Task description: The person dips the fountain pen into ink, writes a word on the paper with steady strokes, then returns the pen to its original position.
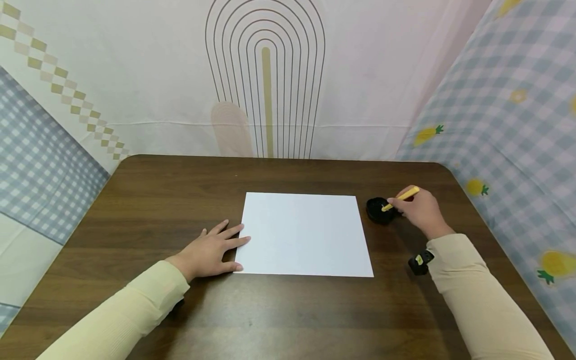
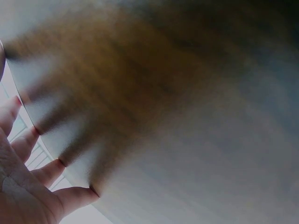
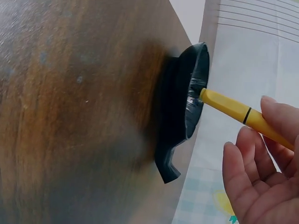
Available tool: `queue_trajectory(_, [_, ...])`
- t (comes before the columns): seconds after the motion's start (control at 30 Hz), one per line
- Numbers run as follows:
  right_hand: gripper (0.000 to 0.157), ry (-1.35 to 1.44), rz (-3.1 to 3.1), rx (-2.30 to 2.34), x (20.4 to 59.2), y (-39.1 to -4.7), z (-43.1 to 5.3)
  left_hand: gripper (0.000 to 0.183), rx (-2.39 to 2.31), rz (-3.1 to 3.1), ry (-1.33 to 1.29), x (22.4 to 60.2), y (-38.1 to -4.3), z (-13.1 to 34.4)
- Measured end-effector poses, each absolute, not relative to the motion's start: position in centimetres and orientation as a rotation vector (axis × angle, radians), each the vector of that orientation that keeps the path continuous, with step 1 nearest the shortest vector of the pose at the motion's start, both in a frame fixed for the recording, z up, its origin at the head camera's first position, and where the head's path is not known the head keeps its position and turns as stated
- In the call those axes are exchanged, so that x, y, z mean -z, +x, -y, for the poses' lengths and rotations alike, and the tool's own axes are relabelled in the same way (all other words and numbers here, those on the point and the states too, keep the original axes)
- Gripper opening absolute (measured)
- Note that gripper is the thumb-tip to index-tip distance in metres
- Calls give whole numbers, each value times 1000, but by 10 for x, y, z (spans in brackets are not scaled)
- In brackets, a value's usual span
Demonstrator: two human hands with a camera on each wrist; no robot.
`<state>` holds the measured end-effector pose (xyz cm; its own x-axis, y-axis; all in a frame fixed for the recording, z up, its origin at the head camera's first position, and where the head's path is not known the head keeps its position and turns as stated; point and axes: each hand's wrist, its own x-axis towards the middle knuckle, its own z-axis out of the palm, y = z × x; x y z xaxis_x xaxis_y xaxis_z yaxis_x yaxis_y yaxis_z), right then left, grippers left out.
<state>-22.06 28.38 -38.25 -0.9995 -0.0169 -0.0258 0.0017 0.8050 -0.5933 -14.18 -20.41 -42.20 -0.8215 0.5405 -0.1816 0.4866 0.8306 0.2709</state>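
Observation:
Fingers spread, my left hand (image 1: 209, 252) rests on the table with its fingertips on the left edge of a blank white sheet of paper (image 1: 306, 235). In the left wrist view the same hand (image 2: 28, 182) shows its straight fingers touching the surface. To the right of the paper, my right hand (image 1: 420, 210) pinches a slim yellow pen-like stick (image 3: 226, 103) with a thin black ring. Its lower end is inside a small black dish (image 3: 180, 98) with a short handle; whether the tip touches the bottom cannot be told.
The brown wooden table (image 1: 288, 315) has rounded far corners. A white patterned cloth (image 1: 157, 75) hangs behind it, and a blue checked cloth (image 1: 504, 125) hangs along the right side. A small black device (image 1: 420, 262) is on the right wrist.

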Motion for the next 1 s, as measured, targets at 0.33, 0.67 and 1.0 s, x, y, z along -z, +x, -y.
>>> queue_trajectory(0.33, [44,143,-2866,1343,376,-218,-285,68,-320,-2760,782,423,-142,204])
queue_trajectory(0.67, [44,191,-2780,1527,368,-217,-272,69,-311,-2751,780,424,-142,205])
queue_trajectory(1.0, [48,225,-2738,1549,365,-216,-251,69,-320,-2738,773,422,-142,205])
